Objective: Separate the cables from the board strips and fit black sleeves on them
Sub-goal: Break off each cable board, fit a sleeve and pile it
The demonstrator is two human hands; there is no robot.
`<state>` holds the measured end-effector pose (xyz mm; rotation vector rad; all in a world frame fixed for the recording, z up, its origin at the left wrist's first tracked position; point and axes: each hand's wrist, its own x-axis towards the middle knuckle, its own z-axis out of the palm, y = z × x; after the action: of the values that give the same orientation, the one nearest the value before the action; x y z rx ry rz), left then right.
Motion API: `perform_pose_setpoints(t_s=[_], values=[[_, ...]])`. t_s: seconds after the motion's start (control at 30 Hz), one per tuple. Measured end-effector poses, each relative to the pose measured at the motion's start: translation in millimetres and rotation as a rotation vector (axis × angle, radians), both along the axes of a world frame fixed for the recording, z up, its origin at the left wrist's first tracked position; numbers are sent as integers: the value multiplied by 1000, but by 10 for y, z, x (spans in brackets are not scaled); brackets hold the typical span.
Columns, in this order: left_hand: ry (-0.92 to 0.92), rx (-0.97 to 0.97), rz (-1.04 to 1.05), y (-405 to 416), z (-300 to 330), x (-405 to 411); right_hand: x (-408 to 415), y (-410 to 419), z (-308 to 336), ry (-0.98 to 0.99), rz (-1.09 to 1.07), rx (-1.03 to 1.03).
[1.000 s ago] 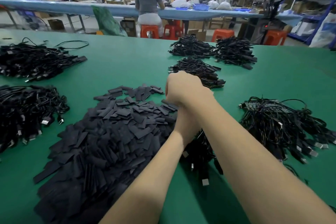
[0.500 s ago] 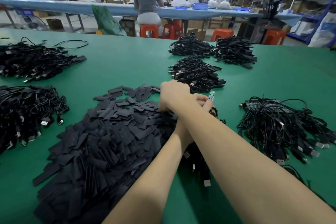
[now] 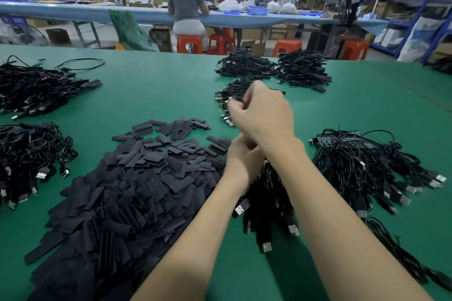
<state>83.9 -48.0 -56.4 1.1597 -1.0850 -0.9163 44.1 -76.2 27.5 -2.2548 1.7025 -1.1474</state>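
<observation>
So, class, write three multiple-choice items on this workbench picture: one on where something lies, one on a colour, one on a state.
1. Where is the heap of black sleeves?
A. left of the forearms
B. on a stool
C. on the shelves

2. What colour is the table?
A. white
B. green
C. red

3. How is the right hand?
A. flat on the table
B. raised, fingers curled
C. out of view

Answers: 1 A, the heap spreads left of both arms; 2 B, bare surface is green; 3 B, it is lifted above the left hand.

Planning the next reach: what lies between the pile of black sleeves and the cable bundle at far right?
In the head view, both forearms and a cable bunch under the left hand lie between sleeves and bundle.
</observation>
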Motion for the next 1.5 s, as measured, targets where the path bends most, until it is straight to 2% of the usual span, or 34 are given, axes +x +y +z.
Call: perform_pose_setpoints(t_s=[0.1,0.23,0.33,0.43,0.57,0.7,0.87,0.93,1.17,1.5], values=[[51,31,-33,2,-30,27,-430,16,-89,-301,-110,30],[93,38,-59,-13,-43,37,-835,56,-357,-569,-179,238],[123,43,-78,-10,-29,51,-930,107,-550,-661,-131,378],[152,32,-84,-19,-35,60,-888,137,-623,-611,-108,402],[184,30,-89,3,-16,61,-850,133,-675,-651,-24,449],[215,31,-117,8,-4,69,-961,105,-724,-800,72,495],[302,49,-207,26,44,110,-1080,122,-603,-1302,300,610],[306,53,-251,35,65,139,-1109,120,-567,-1417,401,606],[279,47,-344,82,89,190,-989,130,-533,-1450,486,469],[304,29,-376,113,120,195,-938,140,-533,-1489,498,399]])
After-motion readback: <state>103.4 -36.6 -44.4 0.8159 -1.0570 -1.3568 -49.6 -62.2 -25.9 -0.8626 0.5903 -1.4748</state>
